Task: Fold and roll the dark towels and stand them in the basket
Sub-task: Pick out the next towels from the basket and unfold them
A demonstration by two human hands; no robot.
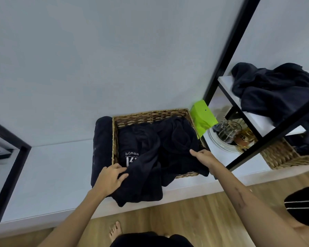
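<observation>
Both hands grip one loose dark towel (141,175) spilling over the basket (150,115) front rim: left hand (111,177), right hand (202,155). Risk: lifting drags neighbouring towels out, or tips basket off shelf edge.

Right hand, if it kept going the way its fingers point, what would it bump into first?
The right hand already grips a dark towel at the basket edge; its fingers point left, so probably more of that towel. Depth is unclear.

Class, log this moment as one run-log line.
left hand: grips dark towel | right hand: holds same towel | towel: draped over basket | stage: unfolded
</observation>
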